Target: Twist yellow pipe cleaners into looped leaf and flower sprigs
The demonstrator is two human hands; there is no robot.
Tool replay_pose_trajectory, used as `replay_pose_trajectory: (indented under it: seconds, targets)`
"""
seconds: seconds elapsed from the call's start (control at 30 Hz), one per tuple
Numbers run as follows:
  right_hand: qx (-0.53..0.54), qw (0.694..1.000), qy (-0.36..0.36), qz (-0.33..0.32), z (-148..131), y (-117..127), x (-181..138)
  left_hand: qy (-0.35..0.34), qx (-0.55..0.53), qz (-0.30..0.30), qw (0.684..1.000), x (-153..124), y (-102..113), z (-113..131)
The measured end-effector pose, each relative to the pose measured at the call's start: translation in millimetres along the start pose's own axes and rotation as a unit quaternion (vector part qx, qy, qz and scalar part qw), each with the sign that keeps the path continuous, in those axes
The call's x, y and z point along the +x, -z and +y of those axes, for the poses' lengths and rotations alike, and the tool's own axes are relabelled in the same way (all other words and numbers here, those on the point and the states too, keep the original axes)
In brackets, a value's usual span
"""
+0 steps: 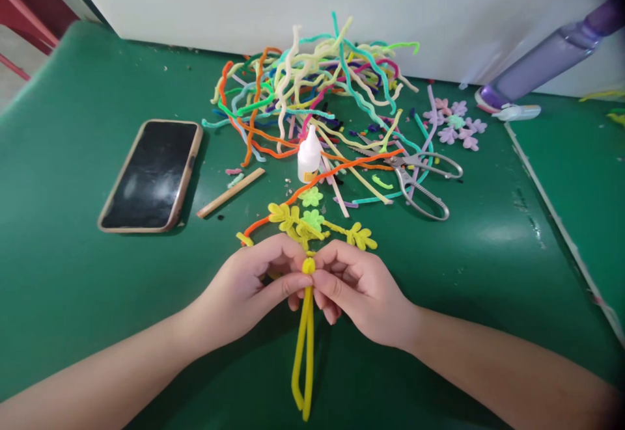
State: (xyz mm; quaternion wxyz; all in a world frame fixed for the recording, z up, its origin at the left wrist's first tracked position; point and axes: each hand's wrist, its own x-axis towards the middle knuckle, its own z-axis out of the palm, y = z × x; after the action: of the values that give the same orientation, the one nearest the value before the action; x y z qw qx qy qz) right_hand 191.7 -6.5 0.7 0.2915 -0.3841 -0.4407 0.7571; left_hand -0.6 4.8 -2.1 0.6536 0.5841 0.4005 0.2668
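Note:
A yellow pipe cleaner (307,345) is pinched between both hands, bent into a small loop at the top, with two long ends hanging toward me. My left hand (273,277) grips it from the left, thumb and forefinger closed on the bend. From the other side my right hand (354,280) pinches the same spot. Just beyond the fingertips lie yellow leaf-shaped pieces (362,236) and light green pipe-cleaner flowers (311,197). An orange pipe cleaner (336,168) runs past them. The lower fingers of both hands are partly hidden.
A tangled heap of colourful pipe cleaners (293,85) lies at the back. Before it stand a white glue bottle (309,157) and scissors (420,183). A phone (151,176) and wooden stick (231,193) lie left. Lilac flowers (448,134) and a purple bottle (541,62) are right.

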Motion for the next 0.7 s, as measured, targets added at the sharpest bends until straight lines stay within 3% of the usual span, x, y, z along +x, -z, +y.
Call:
replay_pose_trajectory:
  seconds: [0.5, 0.7]
  targets:
    - [-0.083, 0.996, 0.022, -0.025, 2.6, -0.5, -3.2, 0.008, -0.064, -0.008, 0.998, 0.4, 2.3, 3.4]
    - [-0.075, 0.997, 0.009, -0.010, -0.3, -2.6, -3.6, 0.000, -0.129, 0.031, 0.991, 1.9, 4.3, 4.4]
